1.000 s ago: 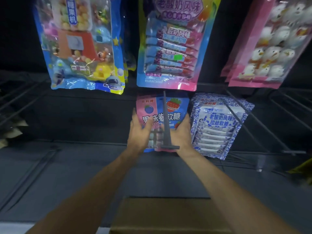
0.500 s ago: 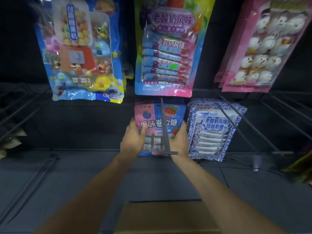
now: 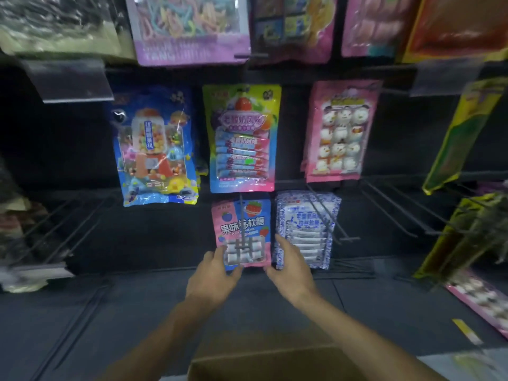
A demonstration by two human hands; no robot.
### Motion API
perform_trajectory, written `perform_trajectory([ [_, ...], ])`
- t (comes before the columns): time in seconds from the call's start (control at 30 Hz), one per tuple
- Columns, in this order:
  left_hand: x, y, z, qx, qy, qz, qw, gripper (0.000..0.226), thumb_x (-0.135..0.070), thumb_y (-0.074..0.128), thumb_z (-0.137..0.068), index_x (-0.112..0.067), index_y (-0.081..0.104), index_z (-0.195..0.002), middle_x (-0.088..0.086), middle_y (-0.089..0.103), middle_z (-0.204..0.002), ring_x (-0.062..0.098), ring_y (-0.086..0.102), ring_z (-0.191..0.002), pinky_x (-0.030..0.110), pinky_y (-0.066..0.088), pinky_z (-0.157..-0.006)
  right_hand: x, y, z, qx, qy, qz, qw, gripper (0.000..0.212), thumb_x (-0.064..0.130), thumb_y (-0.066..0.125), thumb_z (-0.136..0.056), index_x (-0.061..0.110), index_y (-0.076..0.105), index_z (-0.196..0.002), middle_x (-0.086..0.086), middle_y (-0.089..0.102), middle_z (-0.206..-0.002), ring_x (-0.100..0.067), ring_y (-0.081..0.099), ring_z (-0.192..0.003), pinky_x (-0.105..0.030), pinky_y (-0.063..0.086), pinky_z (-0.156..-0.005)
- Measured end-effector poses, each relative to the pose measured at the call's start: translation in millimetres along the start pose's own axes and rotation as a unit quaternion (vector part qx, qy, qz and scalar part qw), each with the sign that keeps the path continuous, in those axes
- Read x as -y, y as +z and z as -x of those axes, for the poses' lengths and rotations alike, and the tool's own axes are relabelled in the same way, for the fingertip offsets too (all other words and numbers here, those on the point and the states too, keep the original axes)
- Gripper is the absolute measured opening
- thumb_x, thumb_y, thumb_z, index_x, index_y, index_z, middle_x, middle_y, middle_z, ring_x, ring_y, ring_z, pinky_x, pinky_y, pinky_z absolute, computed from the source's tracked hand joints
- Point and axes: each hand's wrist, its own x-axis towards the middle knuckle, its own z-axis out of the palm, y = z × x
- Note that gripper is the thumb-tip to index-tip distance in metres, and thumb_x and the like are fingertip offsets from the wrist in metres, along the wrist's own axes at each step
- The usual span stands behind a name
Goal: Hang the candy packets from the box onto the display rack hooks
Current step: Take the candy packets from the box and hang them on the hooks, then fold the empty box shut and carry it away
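Saw pink-blue candy packet [image 3: 254, 224] hung on rack hook [image 3: 241, 237] at lower centre of frame, left hand [image 3: 211, 279] pinching its bottom-left corner, right hand [image 3: 292, 270] at its bottom-right edge with fingers [image 3: 281, 243] loose and straight, cardboard box [image 3: 275, 364] at bottom centre.

We find the roll-candy packet [image 3: 242, 224] on a lower-row hook [image 3: 241, 235] of the rack [image 3: 154, 237], just left of a chew-packet stack [image 3: 302, 229]. Above hang the gumball packet [image 3: 156, 149], stick-candy packet [image 3: 243, 138] and marshmallow packet [image 3: 341, 133], left to right. Our left hand [image 3: 211, 279] holds the roll-candy packet's lower left corner, and our right hand [image 3: 291, 268] touches its right edge. The box [image 3: 275, 364] lies before the rack.
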Motion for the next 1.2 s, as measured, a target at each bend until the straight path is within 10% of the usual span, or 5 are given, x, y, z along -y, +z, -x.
perform_trajectory([
  [0.6,-130.9,-6.8,142.1,-0.061,0.223,0.08,0.97,0.058,-0.064,0.052,-0.098,-0.042,0.043,-0.151,-0.021,0.047,-0.151,0.005,0.046,-0.14,0.035,0.047,-0.108,-21.9,-175.4,125.8,-0.054,-0.076,0.069,0.993,0.056,0.037,0.073,-0.097,0.038,0.051,-0.149,0.026,0.049,-0.14,0.012,0.046,-0.129,-0.009,0.036,-0.106],
  [0.77,-116.1,-5.5,150.8,-0.054,0.192,0.085,0.976,0.057,-0.062,0.054,-0.098,-0.042,0.045,-0.15,-0.017,0.048,-0.152,0.009,0.046,-0.142,0.039,0.047,-0.107,-36.7,-181.0,139.1,-0.055,-0.061,0.066,0.994,0.052,0.036,0.074,-0.097,0.036,0.054,-0.145,0.025,0.052,-0.134,0.012,0.049,-0.122,0.0,0.033,-0.097],
  [1.2,33.1,14.6,224.6,0.034,0.085,-0.048,0.995,0.051,-0.067,0.048,-0.094,-0.042,0.051,-0.138,-0.011,0.057,-0.132,0.019,0.066,-0.107,0.034,0.052,-0.073,-129.2,-122.5,236.7,0.022,0.048,0.069,0.996,0.053,0.042,0.076,-0.094,0.04,0.055,-0.142,0.018,0.054,-0.146,0.0,0.052,-0.133,-0.031,0.048,-0.112],
])
